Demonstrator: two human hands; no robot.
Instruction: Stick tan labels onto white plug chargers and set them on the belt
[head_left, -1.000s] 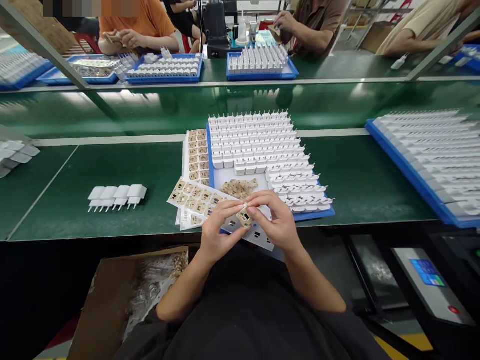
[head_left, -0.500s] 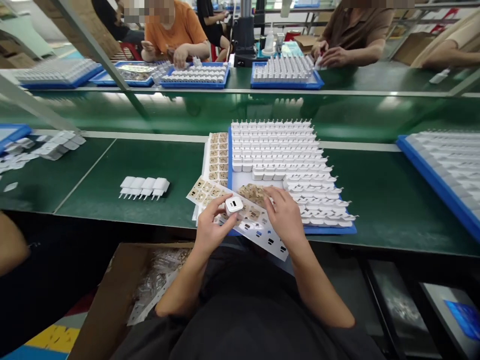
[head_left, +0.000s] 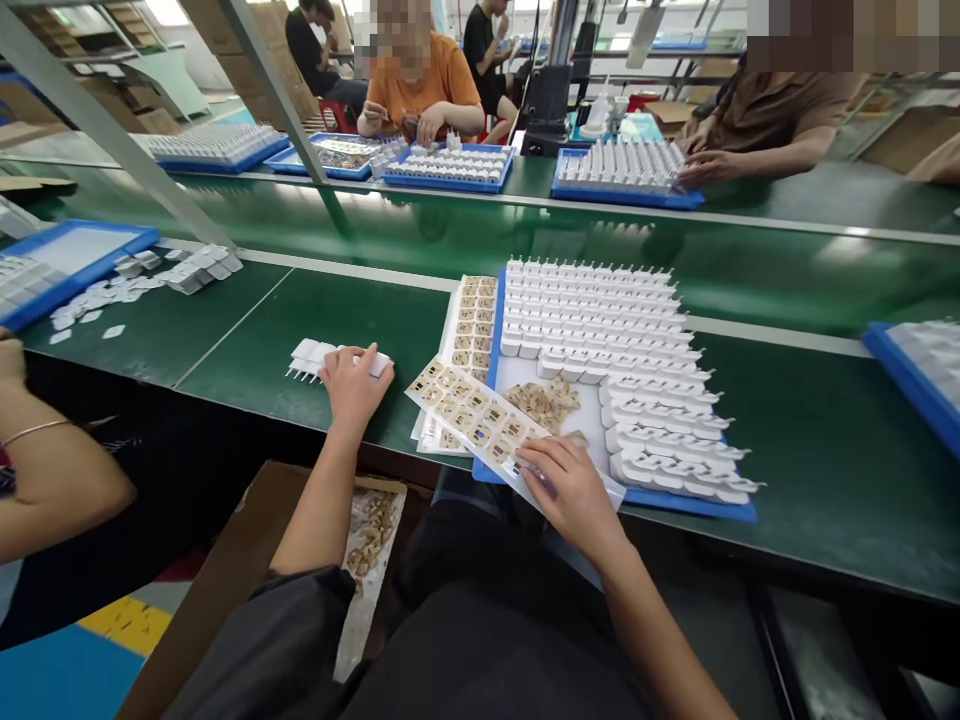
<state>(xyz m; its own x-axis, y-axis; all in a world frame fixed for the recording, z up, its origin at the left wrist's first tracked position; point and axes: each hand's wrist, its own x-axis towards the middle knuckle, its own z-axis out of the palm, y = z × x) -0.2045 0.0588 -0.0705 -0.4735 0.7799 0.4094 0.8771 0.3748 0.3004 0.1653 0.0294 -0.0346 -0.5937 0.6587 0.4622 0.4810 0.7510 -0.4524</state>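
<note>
Right at the end of a short row of white plugs (head_left: 307, 354), the left hand (head_left: 352, 388) has its fingers bent over the nearest ones; the plugs show on both sides of these fingers, bodies facing away and pins towards the worktop's (head_left: 810, 440) near edge. Whether the fingers have closed on a plug, I cannot tell.

The right hand (head_left: 574, 490) is over the near end of a sticker sheet (head_left: 469, 405), its fingers slightly curled and close together. Their tips are partly hidden, so I cannot tell whether they pinch anything. The sheet slants away from them to the left, across the corner of a blue tray (head_left: 697, 507) and a stack of more sheets (head_left: 474, 320).

Just beyond the right fingers, inside the tray, sits a heap of beige stickers (head_left: 544, 402). Farther off and to the right of them, upright plugs (head_left: 592, 300) fill the tray in close rows, pins up.

Well to the left of the left fingers are loose white pieces (head_left: 112, 298) and another blue tray (head_left: 142, 238). Below those fingers, a cardboard box (head_left: 240, 545) holds beige scraps (head_left: 371, 535). Far beyond both hands, a person in an orange shirt (head_left: 454, 75) works behind more trays of plugs.
</note>
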